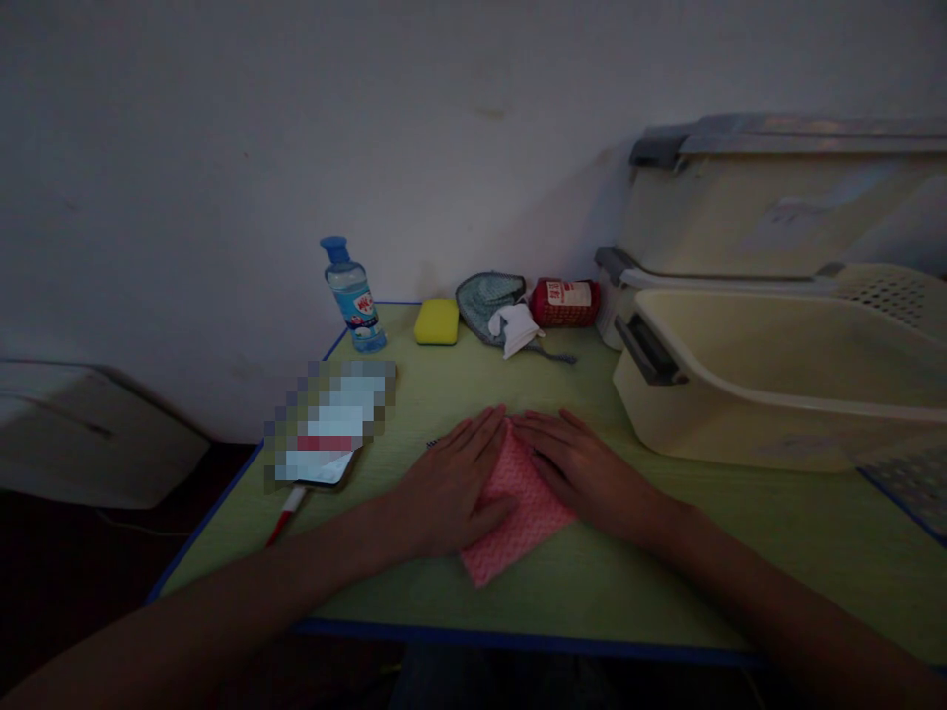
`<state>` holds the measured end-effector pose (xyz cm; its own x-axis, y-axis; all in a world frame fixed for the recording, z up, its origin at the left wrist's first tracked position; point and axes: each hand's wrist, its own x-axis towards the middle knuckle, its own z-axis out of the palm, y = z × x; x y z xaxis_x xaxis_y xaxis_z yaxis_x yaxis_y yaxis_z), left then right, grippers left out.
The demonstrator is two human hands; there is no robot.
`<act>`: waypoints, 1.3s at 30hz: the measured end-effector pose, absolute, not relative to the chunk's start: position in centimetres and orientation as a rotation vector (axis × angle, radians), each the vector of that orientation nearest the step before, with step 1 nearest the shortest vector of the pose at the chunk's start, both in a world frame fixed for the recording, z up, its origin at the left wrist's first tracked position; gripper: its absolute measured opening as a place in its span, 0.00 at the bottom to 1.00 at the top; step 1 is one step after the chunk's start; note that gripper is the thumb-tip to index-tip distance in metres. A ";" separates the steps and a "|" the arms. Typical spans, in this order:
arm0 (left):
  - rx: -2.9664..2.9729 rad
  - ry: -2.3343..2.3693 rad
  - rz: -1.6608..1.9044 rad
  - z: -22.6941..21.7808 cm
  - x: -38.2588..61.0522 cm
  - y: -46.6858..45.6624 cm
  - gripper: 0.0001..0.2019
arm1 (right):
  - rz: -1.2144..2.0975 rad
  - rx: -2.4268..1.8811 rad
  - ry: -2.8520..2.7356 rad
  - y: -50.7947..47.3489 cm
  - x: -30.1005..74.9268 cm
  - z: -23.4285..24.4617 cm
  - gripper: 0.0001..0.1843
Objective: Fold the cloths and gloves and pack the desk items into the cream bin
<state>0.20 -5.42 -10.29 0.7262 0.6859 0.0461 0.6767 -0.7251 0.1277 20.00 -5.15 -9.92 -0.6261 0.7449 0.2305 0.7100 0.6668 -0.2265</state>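
Observation:
A pink patterned cloth [518,503] lies flat, set at an angle, near the front middle of the table. My left hand [451,483] rests on its left part, palm down, fingers stretched out toward the far corner and thumb across the cloth. On the right part lies my right hand [584,468], also flat with its fingers extended. The fingertips of both hands come close together at the cloth's far corner. A small dark patterned bit shows beside the left fingers; I cannot make out what it is.
Left on the pale green table [444,616] lies a phone [336,424] with a red cable [281,523]. Behind stand a blue bottle [356,301], a yellow sponge [437,322], a grey mesh cloth [480,296], a white crumpled piece [516,328] and a red can [566,303]. Cream bins [740,429] occupy the right.

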 end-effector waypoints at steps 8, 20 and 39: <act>2.871 1.010 0.237 -10.6 0.1 -5.5 0.31 | 0.118 -1.170 -2.644 -5.3 20.4 -10.0 0.23; 2.903 1.130 0.200 -11.0 -0.1 -4.2 0.31 | 0.032 -0.866 -2.469 -5.9 20.0 -9.4 0.11; 2.917 1.137 0.065 -10.6 -0.7 -4.5 0.40 | 0.236 -0.969 -2.596 -6.5 19.1 -9.2 0.06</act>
<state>-0.73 -4.53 -10.57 0.7357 0.6764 0.0352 0.6760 -0.7365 0.0244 19.12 -6.51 -9.23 -0.7006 0.6596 0.2721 0.5996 0.7510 -0.2765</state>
